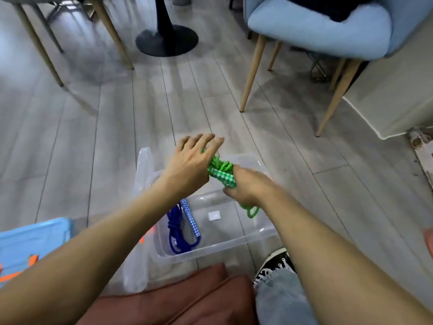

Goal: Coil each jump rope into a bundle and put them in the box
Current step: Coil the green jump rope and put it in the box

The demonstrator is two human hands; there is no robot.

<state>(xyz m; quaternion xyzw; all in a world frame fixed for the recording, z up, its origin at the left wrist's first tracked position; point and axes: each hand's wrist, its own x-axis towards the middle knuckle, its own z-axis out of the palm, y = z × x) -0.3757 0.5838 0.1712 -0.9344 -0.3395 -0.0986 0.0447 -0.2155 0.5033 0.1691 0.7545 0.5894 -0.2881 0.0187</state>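
Held above the clear plastic storage box (234, 245) on the grey plank floor (117, 137): a bundled green jump rope with green-and-white checkered handles (221, 175). Gripped by the right hand (248, 188), fingers curled round the handles, a green loop hanging below at 6 o'clock. Touched from 9 o'clock by the left hand (189, 163), fingers straight and spread over the cord. Already inside the box, at its 8 o'clock corner: a coiled blue jump rope with blue-and-white patterned handles (181, 228). At 1 o'clock, well apart, a light blue padded chair with wooden legs (316, 26). At 8 o'clock, a light blue plastic lid (30, 240).
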